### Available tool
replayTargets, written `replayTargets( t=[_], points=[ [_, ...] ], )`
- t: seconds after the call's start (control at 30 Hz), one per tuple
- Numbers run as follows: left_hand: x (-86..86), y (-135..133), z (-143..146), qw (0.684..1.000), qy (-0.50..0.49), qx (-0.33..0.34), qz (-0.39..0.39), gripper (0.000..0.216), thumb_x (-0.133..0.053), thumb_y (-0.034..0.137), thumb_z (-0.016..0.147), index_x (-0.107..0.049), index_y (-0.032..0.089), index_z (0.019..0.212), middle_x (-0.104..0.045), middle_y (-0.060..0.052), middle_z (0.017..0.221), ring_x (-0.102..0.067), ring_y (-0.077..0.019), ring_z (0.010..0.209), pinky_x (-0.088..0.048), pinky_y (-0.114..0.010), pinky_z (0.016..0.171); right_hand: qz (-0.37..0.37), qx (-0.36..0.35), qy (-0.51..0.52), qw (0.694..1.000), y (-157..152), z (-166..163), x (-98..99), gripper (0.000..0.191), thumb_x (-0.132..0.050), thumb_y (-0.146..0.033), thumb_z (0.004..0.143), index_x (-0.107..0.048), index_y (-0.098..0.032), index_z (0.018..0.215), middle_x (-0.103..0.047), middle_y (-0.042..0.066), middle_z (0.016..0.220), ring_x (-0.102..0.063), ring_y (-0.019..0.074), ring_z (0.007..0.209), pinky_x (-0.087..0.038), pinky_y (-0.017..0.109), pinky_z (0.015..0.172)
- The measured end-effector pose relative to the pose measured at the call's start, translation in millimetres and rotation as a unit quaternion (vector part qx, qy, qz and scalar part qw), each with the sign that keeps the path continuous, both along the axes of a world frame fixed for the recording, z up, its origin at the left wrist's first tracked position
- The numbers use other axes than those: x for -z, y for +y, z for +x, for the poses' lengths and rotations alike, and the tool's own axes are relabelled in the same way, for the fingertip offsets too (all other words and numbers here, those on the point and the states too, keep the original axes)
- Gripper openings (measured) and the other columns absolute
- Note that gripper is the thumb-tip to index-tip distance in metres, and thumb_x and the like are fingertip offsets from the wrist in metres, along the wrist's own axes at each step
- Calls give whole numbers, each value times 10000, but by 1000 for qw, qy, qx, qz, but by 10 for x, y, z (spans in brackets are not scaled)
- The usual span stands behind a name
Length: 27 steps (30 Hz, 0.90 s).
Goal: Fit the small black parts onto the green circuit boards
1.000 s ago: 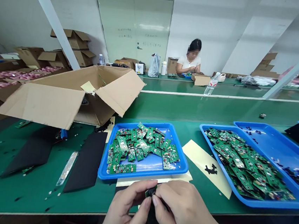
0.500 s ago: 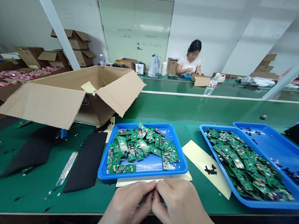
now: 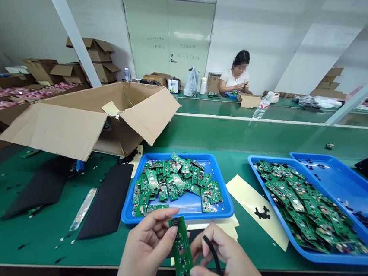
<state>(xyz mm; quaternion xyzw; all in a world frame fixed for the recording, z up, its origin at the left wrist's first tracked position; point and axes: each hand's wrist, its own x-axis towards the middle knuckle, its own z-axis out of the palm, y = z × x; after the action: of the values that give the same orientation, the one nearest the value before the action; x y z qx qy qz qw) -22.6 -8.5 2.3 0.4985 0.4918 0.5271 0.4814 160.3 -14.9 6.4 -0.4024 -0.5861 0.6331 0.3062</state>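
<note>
My left hand [image 3: 147,251] pinches the top of a narrow green circuit board [image 3: 180,248], held upright at the table's front edge. My right hand [image 3: 226,268] steadies the board's lower end with the thumb and has a thin black strip [image 3: 212,254] between its fingers. Just beyond both hands is a blue tray [image 3: 226,207] heaped with several green boards [image 3: 176,183].
A second blue tray [image 3: 322,257] full of boards and a third blue tray [image 3: 339,183] lie to the right. Yellow backing paper [image 3: 256,201], black foam sheets [image 3: 108,200] and an open cardboard box [image 3: 84,119] are on the green table. Two people sit at the far benches.
My hands were pressed together over something small; now they have parted, lifted the green board into plain view, and the black strip shows in my right fingers.
</note>
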Motion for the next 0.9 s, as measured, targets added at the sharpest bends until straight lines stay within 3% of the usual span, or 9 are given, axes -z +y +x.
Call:
replayTargets(
  t=[0.1,0.2,0.37,0.47,0.6,0.7,0.8,0.9],
  points=[
    [48,26,-12,1000,-7,28,2,256,-665,317,827,-649,231,1068,-741,-11,783,-730,-163,701,-604,-221,630,20,32,14,999,-33,-73,99,290,-625,-326,743,-354,-224,717,-560,9,765,-473,120,638,-421,241,609],
    [58,70,-45,996,70,12,58,153,-684,251,804,-695,222,954,-758,-19,810,-738,-168,736,-607,-202,638,43,59,6,997,-45,-73,142,264,-601,-309,772,-356,-227,715,-570,18,767,-483,126,648,-431,244,623],
    [34,179,-73,948,234,-22,214,83,-665,201,791,-742,230,801,-766,-30,804,-733,-184,747,-601,-200,594,85,82,-15,993,-52,-62,206,279,-602,-307,762,-346,-230,680,-591,24,756,-509,127,628,-439,237,595],
    [100,239,-58,927,269,-42,259,85,-654,189,808,-724,236,794,-745,-9,761,-714,-162,705,-588,-201,640,97,103,-28,989,-33,-96,276,270,-590,-316,761,-343,-234,689,-593,26,758,-528,128,625,-459,234,604],
    [253,318,-6,925,253,-76,272,89,-627,223,838,-707,233,800,-716,-17,762,-695,-173,703,-584,-228,652,91,129,-31,987,6,-156,384,260,-591,-317,756,-351,-234,701,-601,30,771,-554,128,626,-479,227,612],
    [356,381,44,935,242,-56,255,89,-640,258,830,-716,235,789,-711,-22,758,-695,-186,694,-590,-245,635,90,162,-32,982,64,-155,453,257,-601,-324,742,-366,-228,707,-584,15,723,-545,119,586,-475,225,576],
    [467,420,101,960,212,-28,182,218,-606,346,855,-695,258,1033,-730,-43,900,-719,-207,794,-606,-259,659,88,234,-36,968,221,17,474,268,-597,-391,767,-397,-220,714,-563,-11,673,-569,126,552,-491,245,552],
    [594,431,123,969,197,-63,134,448,-511,463,887,-529,279,1295,-684,-78,1095,-684,-244,977,-604,-318,738,98,313,-84,941,530,467,447,269,-617,-384,812,-444,-204,712,-567,-23,666,-623,153,605,-523,281,612]
  ],
)
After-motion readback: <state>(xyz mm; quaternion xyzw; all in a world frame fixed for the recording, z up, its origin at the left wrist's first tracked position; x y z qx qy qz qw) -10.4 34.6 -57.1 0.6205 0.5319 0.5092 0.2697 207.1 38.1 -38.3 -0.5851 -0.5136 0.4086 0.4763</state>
